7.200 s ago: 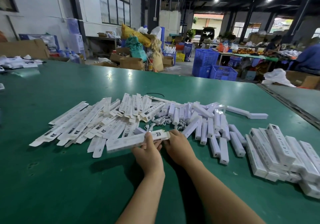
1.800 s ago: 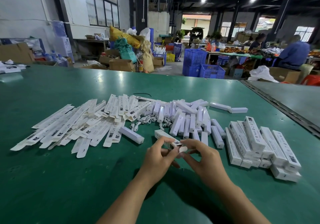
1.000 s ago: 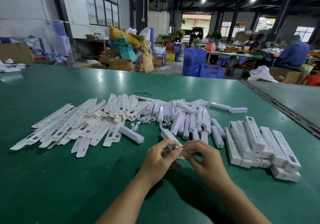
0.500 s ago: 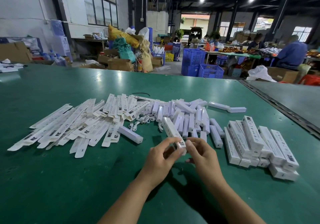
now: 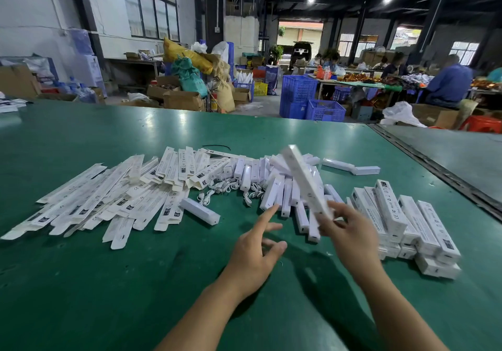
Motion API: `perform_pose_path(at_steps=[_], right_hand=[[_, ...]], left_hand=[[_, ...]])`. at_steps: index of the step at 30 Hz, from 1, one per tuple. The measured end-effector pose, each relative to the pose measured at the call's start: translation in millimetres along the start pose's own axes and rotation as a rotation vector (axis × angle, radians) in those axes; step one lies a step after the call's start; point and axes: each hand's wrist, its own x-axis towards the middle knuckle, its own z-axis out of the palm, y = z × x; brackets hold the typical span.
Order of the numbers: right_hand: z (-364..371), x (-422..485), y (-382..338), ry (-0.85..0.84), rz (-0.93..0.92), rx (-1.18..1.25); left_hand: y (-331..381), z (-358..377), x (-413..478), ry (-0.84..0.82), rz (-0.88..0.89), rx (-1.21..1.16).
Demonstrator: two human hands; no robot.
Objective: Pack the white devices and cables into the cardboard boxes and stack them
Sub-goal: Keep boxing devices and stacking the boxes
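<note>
held box [image 5: 304, 181]: one long white carton, tilted, far end raised over the middle heap, near end in the right grip [image 5: 350, 232]. It is blurred, so its flaps and contents cannot be made out.
right grip: fingers and thumb curl round the near end of the held box, centre right of the frame.
left grip [image 5: 255, 258]: holds nothing. The fingers are spread and loosely straight, the index finger towards the loose devices [image 5: 271, 187], low over the green surface [image 5: 108, 282].
packed stack [image 5: 402, 215]: closed white boxes at the right of the frame, in at least two layers, about six on top. The lower ones are mostly covered and no contents show.
flat boxes [image 5: 108, 196]: an overlapping heap of unfolded blanks at the left, too many to count.
single box [image 5: 199, 210]: one formed carton lying alone beside the flat boxes. What it holds cannot be seen.
loose devices: white bars piled at centre, well over a dozen, some hidden behind the held box.
cables [image 5: 225, 187]: several white coils between the flat boxes and the loose devices, number unclear.
blue crates [image 5: 298, 95]: beyond the far edge, upper centre, contents unseen.
cartons [image 5: 183, 99]: brown, on the floor at upper left of centre, contents unclear.
</note>
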Motion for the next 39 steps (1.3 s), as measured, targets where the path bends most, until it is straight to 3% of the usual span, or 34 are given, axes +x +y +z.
perform_pose_path(at_steps=[2, 4, 13, 20, 27, 32, 36, 39], right_hand=[[-17, 11, 6, 0.218, -0.072, -0.25], [-29, 20, 16, 0.317, -0.045, -0.352], [-45, 34, 32, 0.389, 0.074, -0.453], [-52, 34, 27, 0.511, -0.041, -0.435], [-57, 35, 32, 0.528, 0.057, -0.45], [-43, 28, 27, 0.472, -0.032, -0.566], [-6, 8, 20, 0.155, -0.341, -0.517], [19, -6, 21, -0.067, -0.446, -0.461]], left_hand=[[-3, 1, 0, -0.007, -0.033, 0.003], [-5, 1, 1, -0.016, -0.065, 0.008], [-8, 0, 1, -0.067, -0.135, 0.017], [-8, -1, 1, -0.092, -0.143, 0.028], [-9, -1, 2, -0.095, -0.154, 0.046], [-11, -1, 2, -0.099, -0.161, 0.069], [-12, 0, 4, -0.078, -0.172, 0.079], [-12, 0, 4, -0.005, -0.166, 0.062]])
